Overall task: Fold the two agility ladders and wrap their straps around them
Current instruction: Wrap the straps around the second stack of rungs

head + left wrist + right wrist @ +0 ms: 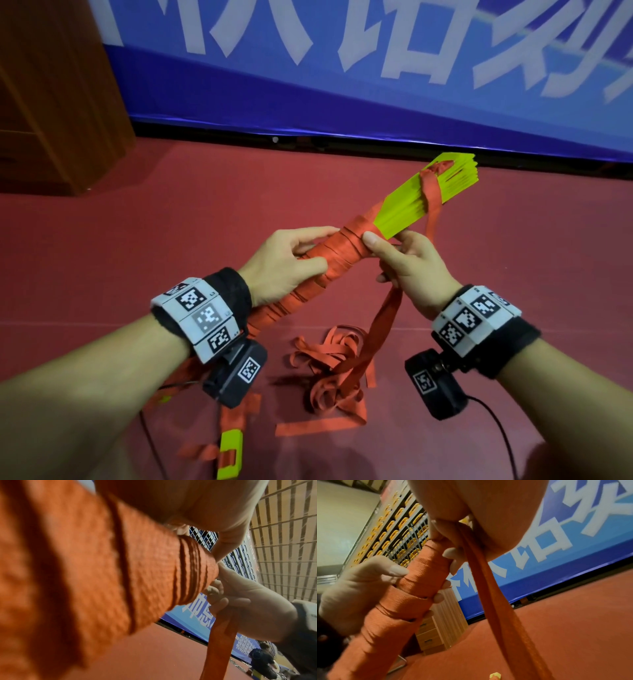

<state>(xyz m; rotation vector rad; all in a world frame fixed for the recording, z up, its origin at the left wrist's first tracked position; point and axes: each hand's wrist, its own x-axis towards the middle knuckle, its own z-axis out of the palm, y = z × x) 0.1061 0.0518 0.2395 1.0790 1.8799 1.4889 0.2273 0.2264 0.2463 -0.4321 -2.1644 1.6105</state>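
**Webbing wound tight on a stack of slats**

Fingers of the left hand (286,265) curl round the wrapped middle of the folded ladder (346,255), thumb on top, holding it slanted in the air. Just beyond that grip, at the edge of the wrapping, the right hand (409,265) pinches the loose orange strap (383,322) with its fingers folded over it, thumb pressing the last turn.

From the bundle outward: the yellow-green rungs (442,185) stick out past the wrapping, bare at the far end. Below the bundle the strap trails down to a tangled heap of webbing (329,363) on the red floor (171,222). A yellow buckle (230,452) lies nearer the person than the bundle.

The rungs look thin, stiff and light; I'd say they could fan apart if the grip slackens. The strap is soft, woven and limp, likely to twist. Best hold seems the wrapped middle, keeping the strap taut close to the bundle.
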